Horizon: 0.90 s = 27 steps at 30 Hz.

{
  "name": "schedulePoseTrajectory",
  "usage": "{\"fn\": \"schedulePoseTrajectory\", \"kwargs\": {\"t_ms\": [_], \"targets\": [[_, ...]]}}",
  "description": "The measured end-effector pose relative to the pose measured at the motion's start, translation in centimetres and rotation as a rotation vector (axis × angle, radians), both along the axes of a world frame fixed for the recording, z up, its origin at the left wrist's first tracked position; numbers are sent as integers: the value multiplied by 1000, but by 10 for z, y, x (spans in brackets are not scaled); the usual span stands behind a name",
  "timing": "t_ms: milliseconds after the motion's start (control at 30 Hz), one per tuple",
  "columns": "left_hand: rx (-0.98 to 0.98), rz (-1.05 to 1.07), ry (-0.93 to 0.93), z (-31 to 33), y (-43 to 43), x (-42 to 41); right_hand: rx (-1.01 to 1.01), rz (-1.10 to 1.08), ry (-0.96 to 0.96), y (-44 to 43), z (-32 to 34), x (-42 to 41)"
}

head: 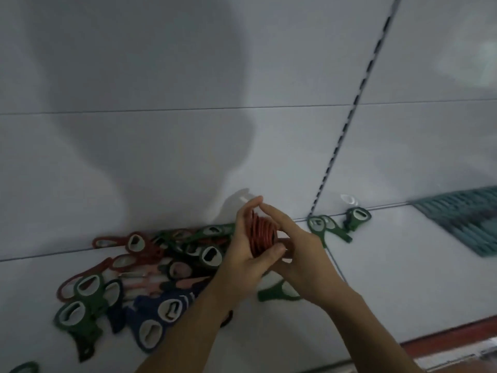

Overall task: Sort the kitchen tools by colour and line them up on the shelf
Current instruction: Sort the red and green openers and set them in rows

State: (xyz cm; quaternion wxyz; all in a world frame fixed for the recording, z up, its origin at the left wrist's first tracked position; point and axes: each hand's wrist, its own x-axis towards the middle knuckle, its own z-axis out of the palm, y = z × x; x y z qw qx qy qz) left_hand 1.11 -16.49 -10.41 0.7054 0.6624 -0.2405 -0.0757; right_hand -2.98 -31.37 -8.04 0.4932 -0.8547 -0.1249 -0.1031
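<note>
Red tools stacked, held over shelf. L hand grips stack, R hand steadies it w/ fingers. Step: collecting reds. Next, prob: set stack down clear of mixed pile.

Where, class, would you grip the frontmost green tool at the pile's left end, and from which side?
Probably best to take the green tool by its narrow handle, coming from the front edge of the shelf. Its wide oval head lies flat against the pile, while the handle points outward over bare shelf, clear of neighbours.
</note>
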Motion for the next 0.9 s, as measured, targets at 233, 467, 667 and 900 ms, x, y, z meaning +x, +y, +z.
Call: {"fn": "schedulePoseTrajectory", "kwargs": {"t_ms": [233, 467, 667, 900], "targets": [[-5, -143, 20, -14, -89, -17, -73, -109, 0, -94, -20, -24], [-31, -142, 226, -34, -133, -20, -155, -6, -65, -136, -41, -8], [33, -92, 164, -50, -135, -25, -130, 90, -196, -144, -58, 4], [-265, 255, 397, -49, -129, -22, 54, -8, -164, -130, -70, 7]]}}
